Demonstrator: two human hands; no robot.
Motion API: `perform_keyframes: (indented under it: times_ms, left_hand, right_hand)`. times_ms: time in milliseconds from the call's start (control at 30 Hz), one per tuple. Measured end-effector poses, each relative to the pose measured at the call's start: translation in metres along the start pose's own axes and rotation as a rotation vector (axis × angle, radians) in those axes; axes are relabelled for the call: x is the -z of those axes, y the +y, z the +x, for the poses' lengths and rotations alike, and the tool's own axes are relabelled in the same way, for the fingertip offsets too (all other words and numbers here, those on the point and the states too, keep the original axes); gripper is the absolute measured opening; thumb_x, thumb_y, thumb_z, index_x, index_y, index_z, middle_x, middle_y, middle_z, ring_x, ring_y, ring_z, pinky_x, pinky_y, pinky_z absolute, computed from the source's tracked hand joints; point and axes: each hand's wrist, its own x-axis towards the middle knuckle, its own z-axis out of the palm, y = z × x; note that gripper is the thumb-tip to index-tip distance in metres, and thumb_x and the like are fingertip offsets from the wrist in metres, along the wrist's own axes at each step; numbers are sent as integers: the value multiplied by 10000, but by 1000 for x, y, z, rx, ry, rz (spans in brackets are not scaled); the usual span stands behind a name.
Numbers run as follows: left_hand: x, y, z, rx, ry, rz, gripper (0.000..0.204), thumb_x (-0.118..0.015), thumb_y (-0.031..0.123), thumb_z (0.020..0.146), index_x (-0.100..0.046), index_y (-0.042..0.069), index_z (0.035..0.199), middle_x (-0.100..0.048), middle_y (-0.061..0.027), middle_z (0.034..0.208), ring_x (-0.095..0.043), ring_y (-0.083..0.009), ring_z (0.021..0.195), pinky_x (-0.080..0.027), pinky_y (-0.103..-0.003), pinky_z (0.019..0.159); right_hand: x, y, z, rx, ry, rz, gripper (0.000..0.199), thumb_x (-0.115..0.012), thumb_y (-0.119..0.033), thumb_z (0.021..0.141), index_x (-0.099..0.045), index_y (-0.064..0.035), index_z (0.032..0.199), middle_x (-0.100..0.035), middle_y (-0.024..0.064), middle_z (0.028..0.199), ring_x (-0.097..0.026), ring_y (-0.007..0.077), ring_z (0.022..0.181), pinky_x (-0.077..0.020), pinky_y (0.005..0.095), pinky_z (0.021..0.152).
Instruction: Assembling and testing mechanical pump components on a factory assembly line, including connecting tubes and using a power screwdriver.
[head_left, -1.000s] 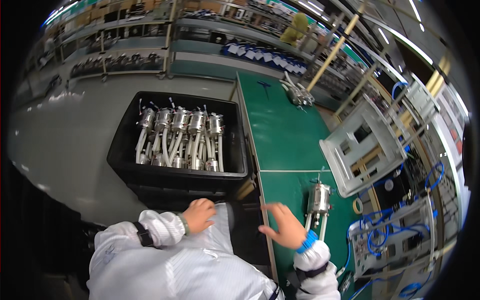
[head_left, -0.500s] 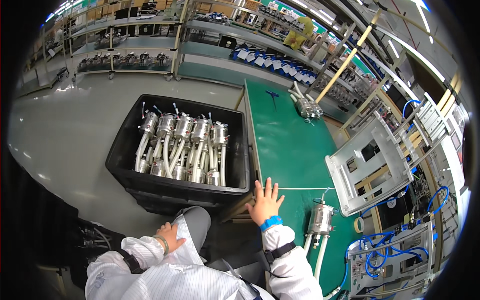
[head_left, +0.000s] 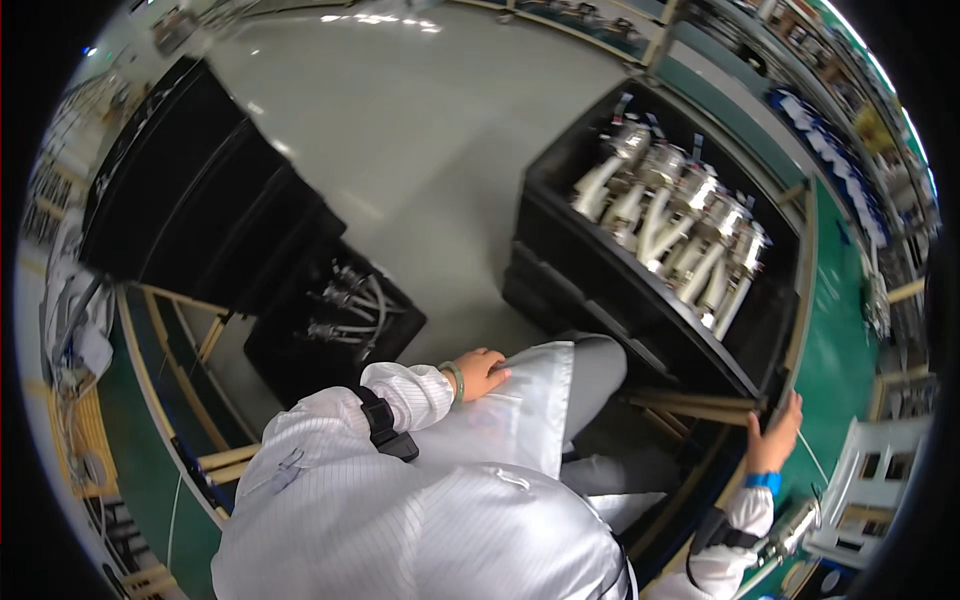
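Observation:
My left hand (head_left: 480, 374) lies on the lap of my white striped coat (head_left: 500, 430), fingers loosely stretched and holding nothing. At the edge of the green table (head_left: 835, 300), my right hand (head_left: 776, 436) rests with thumb and fingers apart, also empty. Close to my right wrist, a metal cylinder with pale hoses (head_left: 797, 524) lies on the table, partly hidden by my sleeve. Left of the table stands a black bin (head_left: 640, 300), holding several silver cylinders with white hoses (head_left: 690, 215).
A lower black crate (head_left: 290, 345) with hosed metal parts (head_left: 352, 305) sits on the floor at left, beside large stacked black bins (head_left: 200, 190). Another green table (head_left: 150, 450) stands at far left. A white metal frame (head_left: 870, 480) lies beyond my right hand.
My view has swung left, so the bin and green table now appear further right, and the left crate and stacked bins have come into sight. My right hand has shifted onto the table edge.

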Motion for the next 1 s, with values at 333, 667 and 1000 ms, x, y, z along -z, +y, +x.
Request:
perform_keyframes:
  times_ms: [333,667,1000]
  left_hand:
    - [-21,-226,-106,567,-275,326,557,-608,481,906,-635,58,1267,-638,-230,1253,-594,-413,1184,-465,-483,1021]
    - [-68,-335,-121,772,-294,192,477,-594,453,890,-723,68,1140,-688,-218,1168,-648,-410,1093,-494,-481,986]
    - [-96,-297,-131,692,-159,-73,462,-594,420,880,-712,70,1158,-702,-210,1140,-664,-392,1066,-505,-459,966]
  right_hand:
    - [-2,20,-12,-164,-47,2,876,-772,23,771,-324,-15,1524,-378,218,1549,-348,379,1442,-272,427,1197]
    - [1,18,-20,-220,-79,-116,717,-681,-20,902,-327,-33,1525,-443,254,1492,-423,420,1374,-352,458,1132]
    - [9,16,-27,-191,-87,-215,655,-631,-37,938,-330,-15,1520,-449,267,1479,-437,418,1362,-359,452,1125]
